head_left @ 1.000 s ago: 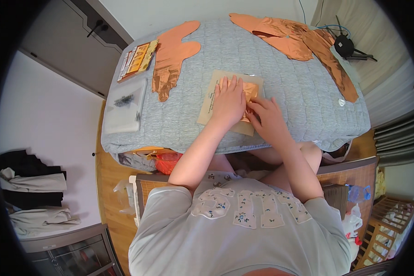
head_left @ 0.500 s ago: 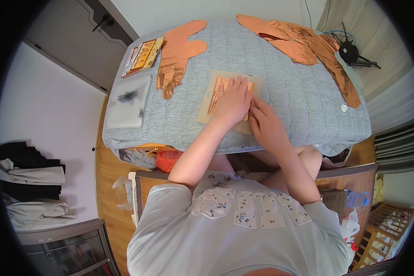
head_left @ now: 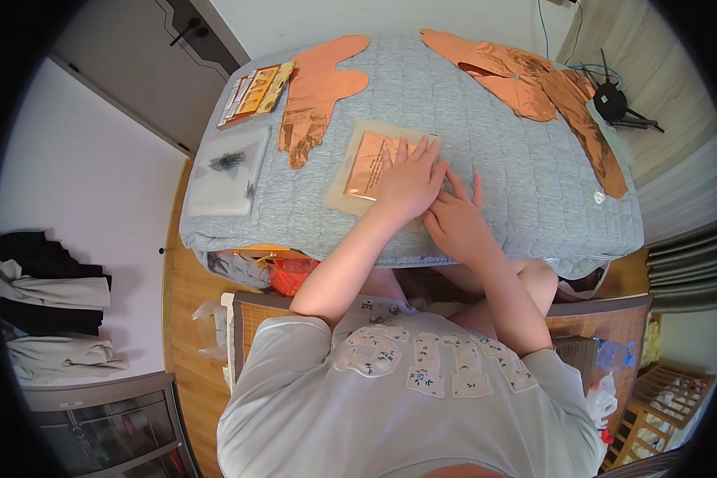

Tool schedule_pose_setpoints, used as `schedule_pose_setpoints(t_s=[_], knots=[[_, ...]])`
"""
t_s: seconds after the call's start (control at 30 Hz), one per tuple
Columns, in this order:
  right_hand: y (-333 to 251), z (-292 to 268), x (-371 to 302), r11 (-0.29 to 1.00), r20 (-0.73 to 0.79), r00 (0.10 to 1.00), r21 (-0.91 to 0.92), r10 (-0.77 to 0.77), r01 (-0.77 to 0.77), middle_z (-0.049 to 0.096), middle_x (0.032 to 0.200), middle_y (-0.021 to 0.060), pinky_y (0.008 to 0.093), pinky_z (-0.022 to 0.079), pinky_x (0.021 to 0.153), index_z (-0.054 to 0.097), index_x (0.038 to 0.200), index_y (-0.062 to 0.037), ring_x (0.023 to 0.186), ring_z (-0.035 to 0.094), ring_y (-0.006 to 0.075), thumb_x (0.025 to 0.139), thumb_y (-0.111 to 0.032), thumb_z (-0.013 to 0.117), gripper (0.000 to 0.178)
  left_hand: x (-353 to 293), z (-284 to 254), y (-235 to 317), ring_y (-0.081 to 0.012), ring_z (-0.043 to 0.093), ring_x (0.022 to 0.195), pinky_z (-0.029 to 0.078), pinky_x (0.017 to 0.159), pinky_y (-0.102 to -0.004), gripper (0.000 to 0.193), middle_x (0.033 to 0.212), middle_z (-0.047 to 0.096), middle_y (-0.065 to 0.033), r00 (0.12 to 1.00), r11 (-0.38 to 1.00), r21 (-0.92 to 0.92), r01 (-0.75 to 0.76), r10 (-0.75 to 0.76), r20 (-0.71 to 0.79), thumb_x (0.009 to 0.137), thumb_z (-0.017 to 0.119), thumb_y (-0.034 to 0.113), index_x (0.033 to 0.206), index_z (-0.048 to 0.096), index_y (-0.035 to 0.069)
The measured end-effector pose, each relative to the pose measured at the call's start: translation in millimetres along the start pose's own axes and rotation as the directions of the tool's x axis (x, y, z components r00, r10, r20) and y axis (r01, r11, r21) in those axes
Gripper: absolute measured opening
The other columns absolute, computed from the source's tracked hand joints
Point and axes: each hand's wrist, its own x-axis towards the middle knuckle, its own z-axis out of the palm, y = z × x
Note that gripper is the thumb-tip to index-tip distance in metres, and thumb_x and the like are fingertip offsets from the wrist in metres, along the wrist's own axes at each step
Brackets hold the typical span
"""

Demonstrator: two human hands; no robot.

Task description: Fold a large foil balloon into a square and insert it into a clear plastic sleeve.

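Note:
A folded copper-coloured foil piece [head_left: 366, 165] with dark print lies in a translucent flat plastic sleeve [head_left: 338, 191] on the bed. My left hand [head_left: 408, 179] rests flat over its right part, fingers stretched out and pointing away from me. Close against it, my right hand [head_left: 460, 223] touches the right side of the sleeve with its fingers apart; its fingertips meet the left hand's edge, and that corner of the sleeve is hidden. Flat copper foil balloons lie farther off: one with curved lobes [head_left: 315, 95] at left, another crumpled one [head_left: 526, 80] at right.
The bed has a grey-blue quilted cover [head_left: 406, 95]. At its left lie a printed flat box [head_left: 256, 94] and a clear plastic bag with dark print [head_left: 227, 179]. A black antenna device [head_left: 611, 103] with a blue cable stands at the far right. A small white piece [head_left: 598, 197] lies near the right edge.
The sleeve has turned slightly and shifted left, showing more of the foil. My right hand has moved in closer beneath the left hand's fingers, one finger now raised apart.

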Motion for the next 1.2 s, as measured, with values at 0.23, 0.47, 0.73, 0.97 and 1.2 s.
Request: schedule_pose_setpoints(t_s=[0.23, 0.47, 0.73, 0.97, 1.2], knots=[[-1.9, 1.1, 2.3, 0.995, -0.011, 0.996, 0.052, -0.084, 0.084, 0.063, 0.140, 0.0079, 0.0702, 0.008, 0.122, 0.067, 0.131, -0.0108, 0.152, 0.034, 0.0344, 0.101, -0.024, 0.052, 0.037, -3.3, -13.7, -11.2, -0.0472, 0.025, 0.154, 0.010, 0.124, -0.0659, 0.059, 0.166, 0.036, -0.0148, 0.998, 0.999, -0.043, -0.030, 0.033, 0.059, 0.108, 0.040, 0.042, 0.159, 0.040, 0.012], [6.6, -4.6, -11.2, 0.980, 0.052, 0.982, 0.098, -0.179, 0.174, 0.062, 0.144, 0.0044, 0.0577, 0.022, 0.121, 0.064, 0.138, -0.0141, 0.143, 0.047, 0.0266, 0.102, -0.021, 0.056, 0.038, -22.4, -36.2, -40.6, -0.0403, 0.026, 0.156, 0.014, 0.126, -0.0617, 0.067, 0.167, 0.035, -0.0167, 0.996, 0.976, 0.198, -0.092, 0.093, 0.001, 0.105, 0.048, 0.048, 0.159, 0.040, 0.011], [-18.4, -4.5, -37.1, 0.972, -0.191, 0.969, 0.145, -0.157, 0.186, 0.064, 0.133, 0.0079, 0.0462, 0.042, 0.103, 0.068, 0.123, -0.0096, 0.122, 0.060, 0.0253, 0.097, -0.016, 0.067, 0.027, -33.8, -25.8, -43.4, -0.0404, 0.026, 0.156, 0.018, 0.125, -0.0585, 0.070, 0.164, 0.037, -0.0182, 0.978, 0.967, 0.145, -0.209, 0.208, 0.021, 0.102, 0.054, 0.050, 0.157, 0.042, 0.009], [-21.4, 22.0, -109.3, -0.235, 0.491, 0.746, 0.871, 0.450, -0.432, 0.065, 0.113, 0.0054, 0.0329, 0.057, 0.084, 0.049, 0.135, -0.0084, 0.099, 0.069, 0.0186, 0.109, -0.026, 0.056, 0.031, -85.6, -20.6, 5.2, -0.0450, 0.021, 0.156, 0.015, 0.125, -0.0610, 0.069, 0.165, 0.034, -0.0228, 0.994, 0.989, 0.109, -0.102, 0.097, 0.053, 0.102, 0.054, 0.042, 0.159, 0.039, 0.006], [7.7, -10.3, -123.1, -0.108, 0.405, 0.833, 0.912, 0.378, -0.395, 0.069, 0.122, 0.0029, 0.0283, 0.056, 0.082, 0.052, 0.146, -0.0095, 0.101, 0.068, 0.0109, 0.109, -0.026, 0.057, 0.041, -98.7, -7.5, 21.9, -0.0400, 0.014, 0.159, 0.015, 0.126, -0.0515, 0.070, 0.169, 0.022, -0.0253, 0.993, 0.714, -0.690, -0.118, 0.064, -0.103, 0.099, 0.061, 0.018, 0.161, 0.032, 0.001]])
